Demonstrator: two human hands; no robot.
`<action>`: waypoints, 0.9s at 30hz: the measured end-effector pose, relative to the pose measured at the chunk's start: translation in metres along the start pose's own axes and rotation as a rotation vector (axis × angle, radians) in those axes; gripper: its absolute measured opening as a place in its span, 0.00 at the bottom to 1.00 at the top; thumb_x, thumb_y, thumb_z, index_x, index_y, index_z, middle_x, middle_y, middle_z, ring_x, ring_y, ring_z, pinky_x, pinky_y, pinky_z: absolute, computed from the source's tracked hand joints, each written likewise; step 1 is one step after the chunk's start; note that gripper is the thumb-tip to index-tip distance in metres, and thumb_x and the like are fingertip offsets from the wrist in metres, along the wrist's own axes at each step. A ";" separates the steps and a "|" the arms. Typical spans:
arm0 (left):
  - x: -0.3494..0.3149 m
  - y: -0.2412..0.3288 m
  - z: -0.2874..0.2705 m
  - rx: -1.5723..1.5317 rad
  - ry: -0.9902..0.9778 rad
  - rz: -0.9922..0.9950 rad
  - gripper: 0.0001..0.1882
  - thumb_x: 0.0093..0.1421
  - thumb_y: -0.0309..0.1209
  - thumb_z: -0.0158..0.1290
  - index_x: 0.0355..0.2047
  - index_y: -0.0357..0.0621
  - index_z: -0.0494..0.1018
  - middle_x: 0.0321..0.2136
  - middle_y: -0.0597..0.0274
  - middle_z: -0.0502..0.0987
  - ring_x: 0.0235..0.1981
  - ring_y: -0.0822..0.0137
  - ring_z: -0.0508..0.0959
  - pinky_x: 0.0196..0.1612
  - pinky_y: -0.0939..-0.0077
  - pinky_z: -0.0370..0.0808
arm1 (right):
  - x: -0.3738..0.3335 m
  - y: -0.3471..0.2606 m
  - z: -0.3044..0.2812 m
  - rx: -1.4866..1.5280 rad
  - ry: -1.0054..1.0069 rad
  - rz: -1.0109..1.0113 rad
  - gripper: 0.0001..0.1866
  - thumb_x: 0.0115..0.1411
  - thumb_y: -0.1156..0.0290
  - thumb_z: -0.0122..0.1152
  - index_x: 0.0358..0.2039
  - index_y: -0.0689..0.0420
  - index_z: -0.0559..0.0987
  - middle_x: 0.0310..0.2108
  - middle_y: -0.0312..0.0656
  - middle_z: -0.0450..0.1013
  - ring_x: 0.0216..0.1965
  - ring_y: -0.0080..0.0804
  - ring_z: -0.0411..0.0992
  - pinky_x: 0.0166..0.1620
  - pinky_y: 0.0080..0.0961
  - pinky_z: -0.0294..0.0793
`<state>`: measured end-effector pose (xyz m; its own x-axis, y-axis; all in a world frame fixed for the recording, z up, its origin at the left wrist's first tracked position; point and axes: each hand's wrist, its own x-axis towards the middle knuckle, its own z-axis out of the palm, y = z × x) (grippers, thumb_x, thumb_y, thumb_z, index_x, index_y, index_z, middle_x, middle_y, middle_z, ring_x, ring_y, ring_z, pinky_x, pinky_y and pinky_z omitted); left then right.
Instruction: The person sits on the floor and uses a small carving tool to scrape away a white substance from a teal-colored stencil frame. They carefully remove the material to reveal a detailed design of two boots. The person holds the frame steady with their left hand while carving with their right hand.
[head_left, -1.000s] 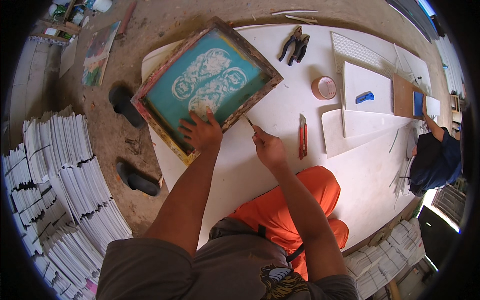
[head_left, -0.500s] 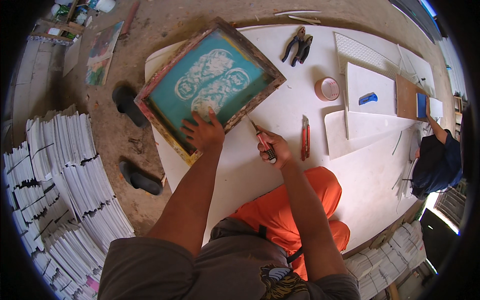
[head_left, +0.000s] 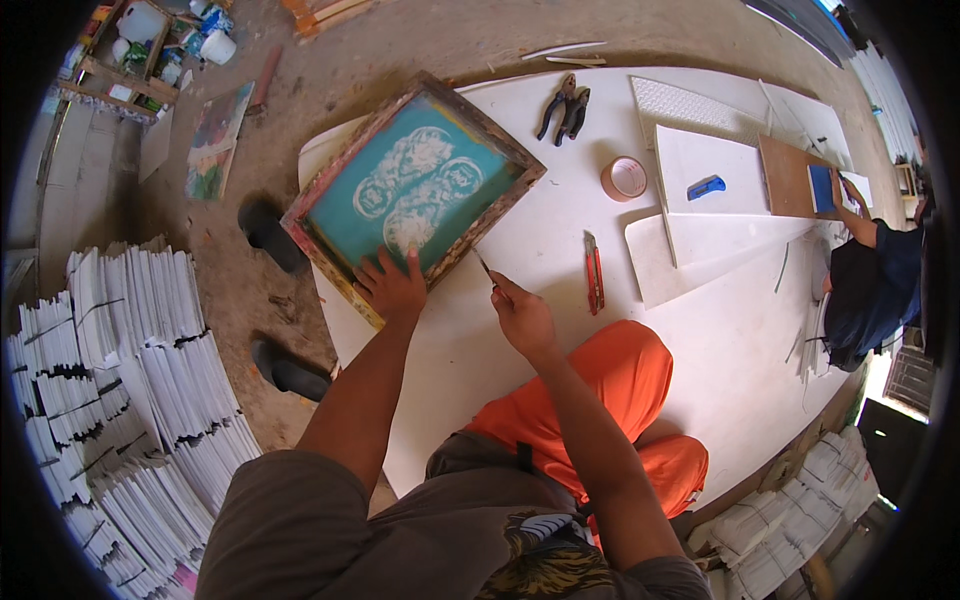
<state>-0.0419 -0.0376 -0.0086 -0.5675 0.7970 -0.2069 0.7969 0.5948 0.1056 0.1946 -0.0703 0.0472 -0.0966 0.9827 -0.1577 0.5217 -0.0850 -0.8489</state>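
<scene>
A wooden-framed printing screen (head_left: 500, 203) with teal mesh and a pale printed design lies tilted on the white work surface (head_left: 480, 360). My left hand (head_left: 393, 285) rests on its near edge, fingers spread over frame and mesh. My right hand (head_left: 524, 318) is closed round a slim tool with a thin metal blade (head_left: 484, 264), whose tip is at or close to the frame's near right side; contact is unclear. The fingers hide its handle. A red utility knife (head_left: 594, 273) lies to the right of that hand.
Pliers (head_left: 563, 110), a tape roll (head_left: 625, 179), a blue cutter (head_left: 707, 188) and white boards (head_left: 710, 160) lie on the surface. Another person (head_left: 870, 290) works at the far right. Paper stacks (head_left: 150, 350) and dark sandals (head_left: 285, 370) are at left.
The whole view has shifted a little. My right hand has turned the tool and its handle is now covered by the fingers. My left hand stays on the screen's near edge.
</scene>
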 end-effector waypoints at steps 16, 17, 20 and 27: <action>-0.008 -0.007 -0.001 -0.058 0.015 0.032 0.39 0.73 0.65 0.36 0.74 0.56 0.60 0.75 0.45 0.54 0.76 0.38 0.50 0.73 0.35 0.49 | 0.021 -0.036 0.012 -0.489 -0.236 0.096 0.23 0.73 0.61 0.57 0.67 0.37 0.75 0.32 0.53 0.79 0.33 0.57 0.81 0.38 0.55 0.81; -0.008 -0.006 -0.003 -0.056 0.014 0.034 0.39 0.73 0.65 0.36 0.74 0.56 0.60 0.75 0.45 0.54 0.76 0.38 0.50 0.73 0.35 0.49 | 0.021 -0.036 0.011 -0.494 -0.233 0.093 0.23 0.72 0.61 0.57 0.67 0.37 0.75 0.32 0.52 0.79 0.33 0.57 0.81 0.38 0.55 0.82; -0.007 -0.004 -0.004 -0.036 0.012 0.033 0.39 0.73 0.65 0.36 0.74 0.56 0.60 0.75 0.45 0.54 0.76 0.38 0.50 0.73 0.35 0.50 | 0.023 -0.035 0.009 -0.501 -0.245 0.083 0.23 0.72 0.61 0.57 0.66 0.37 0.75 0.32 0.52 0.79 0.33 0.57 0.81 0.38 0.54 0.82; -0.006 -0.002 -0.005 -0.017 -0.002 0.027 0.39 0.74 0.65 0.35 0.74 0.56 0.60 0.75 0.44 0.54 0.76 0.38 0.50 0.73 0.35 0.50 | 0.022 -0.036 0.008 -0.483 -0.244 0.091 0.22 0.72 0.61 0.57 0.66 0.37 0.75 0.33 0.52 0.79 0.34 0.57 0.81 0.39 0.54 0.81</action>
<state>-0.0413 -0.0434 -0.0027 -0.5451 0.8127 -0.2060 0.8085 0.5746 0.1275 0.1673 -0.0474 0.0704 -0.1965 0.9034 -0.3811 0.8616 -0.0264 -0.5070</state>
